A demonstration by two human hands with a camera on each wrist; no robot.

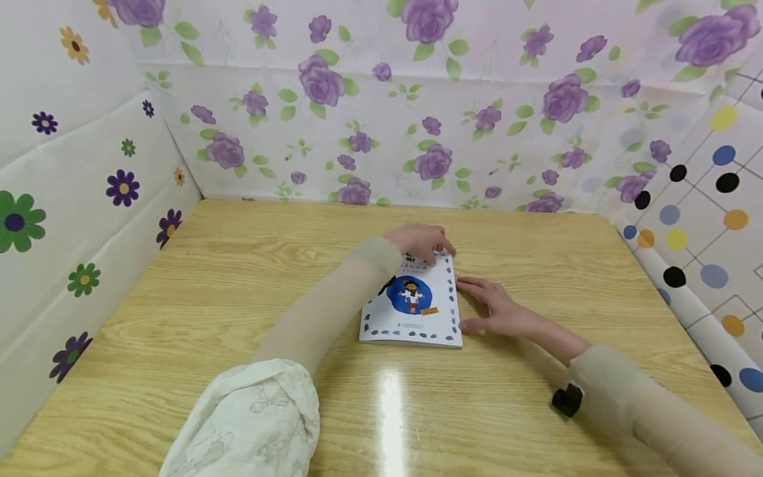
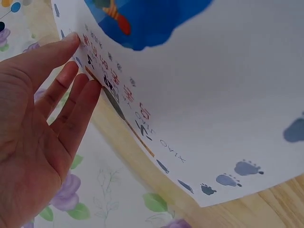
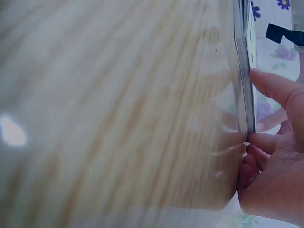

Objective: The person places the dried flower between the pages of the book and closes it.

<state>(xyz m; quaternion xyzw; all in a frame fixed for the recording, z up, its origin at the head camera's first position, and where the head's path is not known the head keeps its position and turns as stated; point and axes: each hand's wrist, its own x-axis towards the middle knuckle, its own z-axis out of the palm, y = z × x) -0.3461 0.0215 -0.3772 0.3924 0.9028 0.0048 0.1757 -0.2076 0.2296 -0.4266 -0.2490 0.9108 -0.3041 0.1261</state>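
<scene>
A thin white book [image 1: 411,301] lies flat on the wooden table [image 1: 238,298]; its cover has a blue round picture and a border of small grey footprints. My left hand [image 1: 420,242] is at the book's far edge. In the left wrist view its straight fingers [image 2: 71,104] touch the printed edge of the cover [image 2: 213,95]. My right hand [image 1: 497,311] lies on the table against the book's right side. In the right wrist view its fingertips [image 3: 259,140] press on the page edges [image 3: 244,71].
Paper walls close in the table: purple roses at the back [image 1: 417,132], flowers on the left [image 1: 71,218], coloured dots on the right [image 1: 703,218]. A small black device [image 1: 566,399] sits at my right wrist. A lamp glare [image 1: 390,397] shines on the near table.
</scene>
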